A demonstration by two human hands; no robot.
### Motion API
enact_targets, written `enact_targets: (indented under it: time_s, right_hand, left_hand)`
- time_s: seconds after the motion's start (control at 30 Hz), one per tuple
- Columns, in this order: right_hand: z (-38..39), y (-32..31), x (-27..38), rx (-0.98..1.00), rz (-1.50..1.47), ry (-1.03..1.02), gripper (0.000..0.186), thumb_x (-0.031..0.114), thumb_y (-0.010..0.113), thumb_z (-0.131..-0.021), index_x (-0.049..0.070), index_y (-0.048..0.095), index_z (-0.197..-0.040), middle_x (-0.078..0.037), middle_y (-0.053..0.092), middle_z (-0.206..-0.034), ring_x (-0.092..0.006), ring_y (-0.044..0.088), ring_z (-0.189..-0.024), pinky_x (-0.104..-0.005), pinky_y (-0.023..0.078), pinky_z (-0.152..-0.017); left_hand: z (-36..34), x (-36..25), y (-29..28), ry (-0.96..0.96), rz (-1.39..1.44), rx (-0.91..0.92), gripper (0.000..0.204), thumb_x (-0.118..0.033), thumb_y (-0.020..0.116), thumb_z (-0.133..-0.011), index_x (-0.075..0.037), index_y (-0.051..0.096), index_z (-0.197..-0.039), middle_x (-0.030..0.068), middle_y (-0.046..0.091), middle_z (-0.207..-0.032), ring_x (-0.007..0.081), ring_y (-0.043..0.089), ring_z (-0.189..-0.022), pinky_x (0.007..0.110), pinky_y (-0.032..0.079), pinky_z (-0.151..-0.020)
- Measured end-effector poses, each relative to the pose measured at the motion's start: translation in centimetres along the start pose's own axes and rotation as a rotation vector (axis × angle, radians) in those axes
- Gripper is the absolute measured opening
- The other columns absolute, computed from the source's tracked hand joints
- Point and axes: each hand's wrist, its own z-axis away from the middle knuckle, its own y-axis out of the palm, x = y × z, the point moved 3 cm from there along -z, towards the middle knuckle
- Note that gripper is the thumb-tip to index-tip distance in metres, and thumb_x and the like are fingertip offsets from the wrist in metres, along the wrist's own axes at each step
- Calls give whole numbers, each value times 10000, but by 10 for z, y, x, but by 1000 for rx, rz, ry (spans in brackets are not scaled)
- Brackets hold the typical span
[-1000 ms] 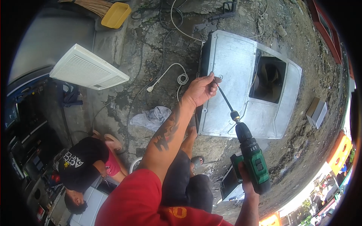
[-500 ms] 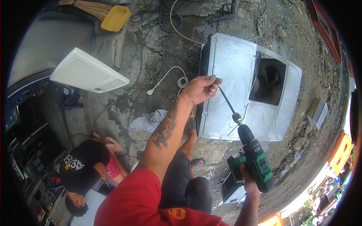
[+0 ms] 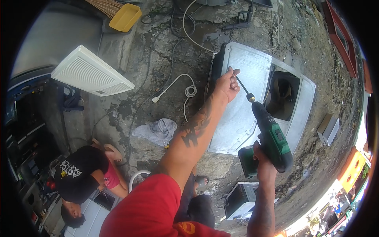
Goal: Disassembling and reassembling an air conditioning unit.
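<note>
"Scanning from my end, I see a person in a black shirt (image 3: pixel 81 172) at far left, below a white louvred panel (image 3: pixel 92 71). Then come a yellow tray (image 3: pixel 125 17), a grey cloth (image 3: pixel 156 130) and a coiled white power cord (image 3: pixel 190 91) on the ground (image 3: pixel 158 59)."

"And your hands?"

"My left hand (image 3: pixel 228 87) has thumb and fingers pinching the far end of a long driver bit (image 3: pixel 242 85), seen over the silvery metal housing (image 3: pixel 241 114). Just what sits between the fingertips is too small for me to tell."

"The right?"

"My right hand (image 3: pixel 265 166) wraps the handle of the green-and-black cordless drill (image 3: pixel 274 136). It slants up and left, overlapping the housing in my view, its chuck carrying the bit. Farther right, a fan (image 3: pixel 282 93) shows through the housing's rectangular opening, and a small box (image 3: pixel 328 129) lies well apart."
</note>
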Motion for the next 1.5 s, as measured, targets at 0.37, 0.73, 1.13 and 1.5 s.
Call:
enact_targets:
  time_s: [0.37,0.73,1.13,1.5]
  right_hand:
    - [-103,-3,70,100,12,-179,199,117,701,-838,36,670,-1017,3,610,-728,-75,485,-541,-246,393,-508]
    - [-162,-35,127,285,165,-79,221,138,714,-758,55,695,-961,15,602,-742,-91,517,-605,-259,409,-523]
    - [-173,-9,188,305,469,-149,148,151,709,-817,29,653,-881,4,573,-680,-92,506,-542,-268,416,-487]
    - [-165,10,231,267,1132,-844,348,275,794,-720,58,686,-969,-170,700,-877,-345,680,-871,-414,527,-781]
  left_hand:
    - [-67,-49,18,156,111,51,177,-159,489,-1006,-64,592,-1115,-57,378,-630,97,359,-547,293,348,-590]
    - [-63,-46,20,217,85,87,181,-208,471,-1018,-101,599,-1089,-52,356,-629,89,341,-542,275,335,-562]
    - [-56,-39,10,224,-293,173,231,-190,485,-963,-45,619,-1083,-16,519,-701,83,443,-580,282,391,-585]
    - [117,57,-53,-102,-783,27,153,9,521,-937,37,656,-1004,91,675,-924,153,676,-783,256,546,-678]
